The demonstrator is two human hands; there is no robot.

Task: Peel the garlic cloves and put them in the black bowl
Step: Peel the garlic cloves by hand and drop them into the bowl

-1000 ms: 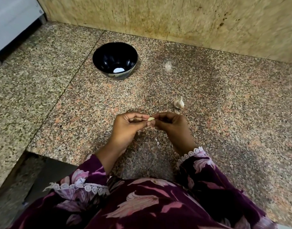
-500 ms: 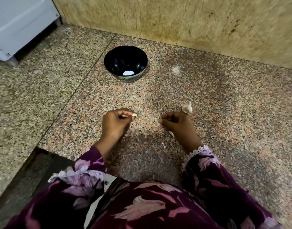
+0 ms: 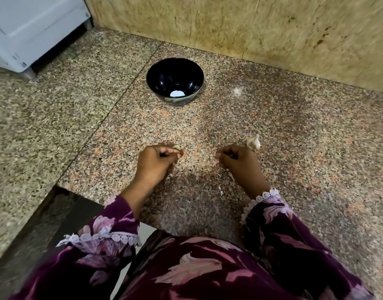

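Fingers of my left hand pinch a peeled garlic clove above the granite counter; my right hand's fingers curl, contents unclear, near the black bowl.

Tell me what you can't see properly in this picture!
- Right hand: from the head view its curled fingers hide whatever it may hold.
- Garlic clove: the left hand pinches it; only a tip shows, so it is too small to tell if it is fully peeled.
- Black bowl: the white patch at its bottom may be a clove or a light reflection.
- Garlic bulb: too small to count cloves.
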